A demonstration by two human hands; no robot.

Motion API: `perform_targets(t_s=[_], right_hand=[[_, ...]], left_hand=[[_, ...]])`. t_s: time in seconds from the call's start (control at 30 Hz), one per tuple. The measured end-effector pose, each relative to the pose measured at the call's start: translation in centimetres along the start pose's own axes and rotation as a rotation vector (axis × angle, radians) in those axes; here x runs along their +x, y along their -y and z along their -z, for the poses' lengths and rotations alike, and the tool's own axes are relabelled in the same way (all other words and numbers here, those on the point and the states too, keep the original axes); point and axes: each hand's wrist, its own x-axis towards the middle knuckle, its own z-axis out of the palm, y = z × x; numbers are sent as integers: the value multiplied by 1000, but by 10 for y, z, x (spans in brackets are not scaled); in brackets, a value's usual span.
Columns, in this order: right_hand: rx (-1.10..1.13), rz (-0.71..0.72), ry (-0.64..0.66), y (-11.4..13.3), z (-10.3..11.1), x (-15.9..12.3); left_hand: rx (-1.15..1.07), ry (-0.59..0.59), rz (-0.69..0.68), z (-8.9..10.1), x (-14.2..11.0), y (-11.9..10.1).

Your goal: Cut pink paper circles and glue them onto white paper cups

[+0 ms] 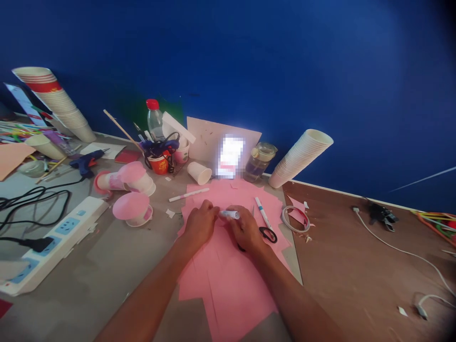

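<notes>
Marker: the white marker (229, 214) sits just above the middle of the frame, between the 2 hands, over the pink paper.
Long axis: it runs nearly level across the frame, from left hand to right hand, its far end tipped slightly up.
Left hand (200, 224): its grip is closed, with the fingertips at the marker's left end.
Right hand (245, 229): its grip is also closed, with the fingers curled over the right part of the marker, covering more of it, so this hand is the nearer.
Paper: pink paper sheets (228, 294) lie under both hands, reaching the lower edge of the frame.
Beside the right hand: black-handled scissors (268, 234) and a slim white pen (262, 212) lie on the paper.
Table: the grey table (81, 289) carries a white power strip (53, 242) at the left.
</notes>
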Motion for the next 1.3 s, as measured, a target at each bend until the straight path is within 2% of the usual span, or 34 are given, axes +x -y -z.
perform_targets(t_s=[0.17, 0.3, 0.63, 0.8, 0.87, 0.97, 1.03, 1.17, 1.3], right_hand=[[39, -42, 90, 3, 1, 2], [65, -76, 104, 0, 2, 2], [91, -37, 204, 3, 7, 0], [203, -38, 286, 2, 14, 1], [246, -75, 244, 0, 15, 1], [285, -140, 47, -6, 12, 0], [284, -157, -33, -8, 8, 0], [179, -104, 51, -5, 2, -1], [154, -94, 169, -1, 6, 1]], left_hand=[[-30, -28, -30, -1, -1, 2], [-26, -5, -69, 0, -1, 3], [-13, 25, -79, 3, 0, 5], [3, 27, -85, 1, 0, 5], [12, 19, -91, 1, -1, 5], [10, 1, -100, 0, -1, 5], [-3, -8, -98, 0, -2, 5], [-21, 4, -85, 0, -1, 5], [-8, 13, -81, 0, 0, 5]])
